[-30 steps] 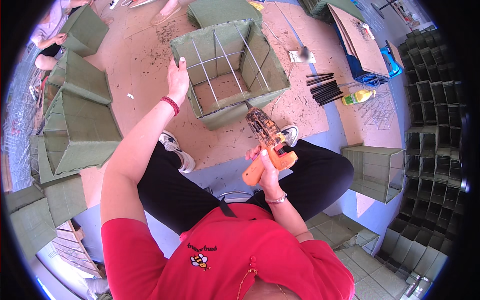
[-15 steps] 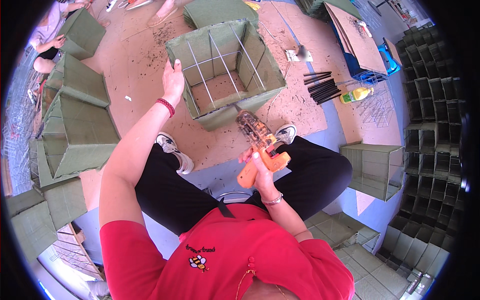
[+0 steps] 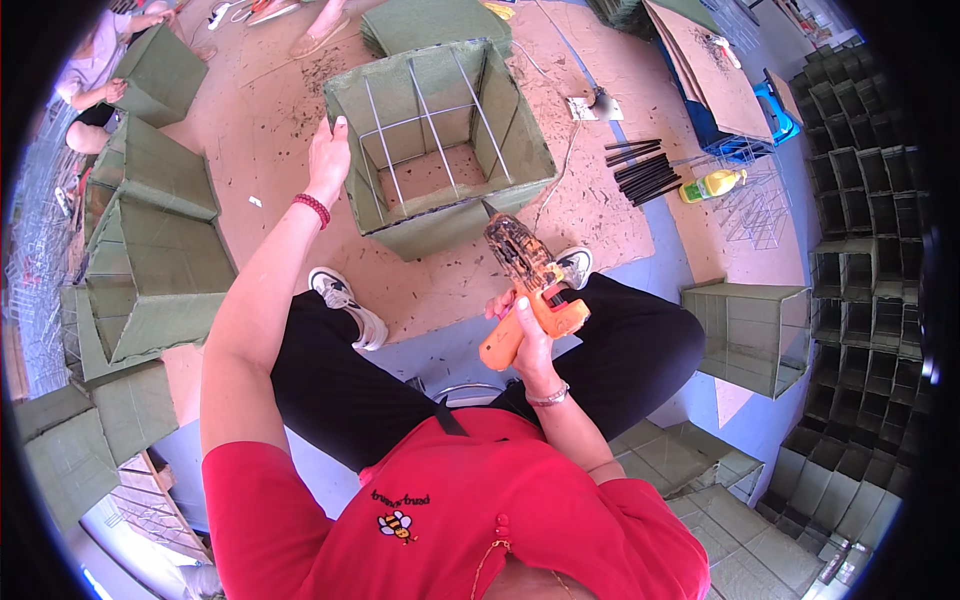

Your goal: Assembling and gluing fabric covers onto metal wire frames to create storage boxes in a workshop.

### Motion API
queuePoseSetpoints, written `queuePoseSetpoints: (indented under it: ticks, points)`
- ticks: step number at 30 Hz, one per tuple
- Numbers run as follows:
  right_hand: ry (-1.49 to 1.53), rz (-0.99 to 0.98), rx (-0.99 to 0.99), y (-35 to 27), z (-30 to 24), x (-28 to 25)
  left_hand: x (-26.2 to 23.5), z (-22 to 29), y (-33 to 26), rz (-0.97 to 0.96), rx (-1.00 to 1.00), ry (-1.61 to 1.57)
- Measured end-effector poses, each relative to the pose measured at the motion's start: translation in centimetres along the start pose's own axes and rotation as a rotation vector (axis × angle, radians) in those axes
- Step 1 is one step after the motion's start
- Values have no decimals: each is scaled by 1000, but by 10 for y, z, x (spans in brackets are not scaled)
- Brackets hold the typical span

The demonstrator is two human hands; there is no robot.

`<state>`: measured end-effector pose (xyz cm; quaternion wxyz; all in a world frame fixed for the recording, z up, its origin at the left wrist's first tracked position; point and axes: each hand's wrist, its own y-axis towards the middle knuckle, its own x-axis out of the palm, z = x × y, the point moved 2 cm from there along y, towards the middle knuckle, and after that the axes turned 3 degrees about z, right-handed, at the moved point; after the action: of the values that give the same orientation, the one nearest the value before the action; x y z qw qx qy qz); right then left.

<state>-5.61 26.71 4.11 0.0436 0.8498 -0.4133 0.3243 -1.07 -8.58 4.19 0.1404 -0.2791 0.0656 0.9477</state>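
Observation:
An open green fabric box [image 3: 440, 215] on a wire frame sits on the floor before me, its opening up and bare metal wires crossing it. My left hand [image 3: 328, 160] is closed at the box's left wall, thumb up near the rim; some of its fingers are hidden. In my right hand [image 3: 532, 345] is an orange glue gun [image 3: 530, 270], its barrel crusted with dark residue. The gun's tip points up and left, close to the box's near right wall and apparently just off it.
More green boxes stand at left [image 3: 165, 260] and right [image 3: 745, 335], with tall stacks [image 3: 860, 270] farther right. Black sticks [image 3: 645, 175] and a yellow bottle [image 3: 712, 186] lie right of the box. Stacked green panels [image 3: 430, 25] lie behind it. Another person [image 3: 95, 75] handles a box at upper left.
The box has shifted left and turned slightly, with my left hand moving along with it. My right hand has brought the glue gun a little to the right, away from the near rim.

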Motion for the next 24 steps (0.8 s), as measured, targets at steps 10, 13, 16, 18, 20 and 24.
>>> queuePoseSetpoints:
  ticks: [10, 13, 16, 18, 20, 24]
  points:
    - [-5, -6, 2, 4, 2, 0, -2, -7, 3, 2, 19, 4]
    - [-48, -5, 0, 5, -1, -1, -2, -9, 4, -8, 25, -14]
    - [-19, -19, 12, 4, 1, -1, -1, -8, 4, -22, 44, -46]
    - [-8, -52, 29, 3, 3, 3, -1, -6, 2, -11, 33, -40]
    - [-6, -77, 34, 4, 5, 1, -1, -7, 3, -12, 21, -32]
    - [-7, -3, 13, 6, 1, 1, -1, -10, 4, -18, 39, -49]
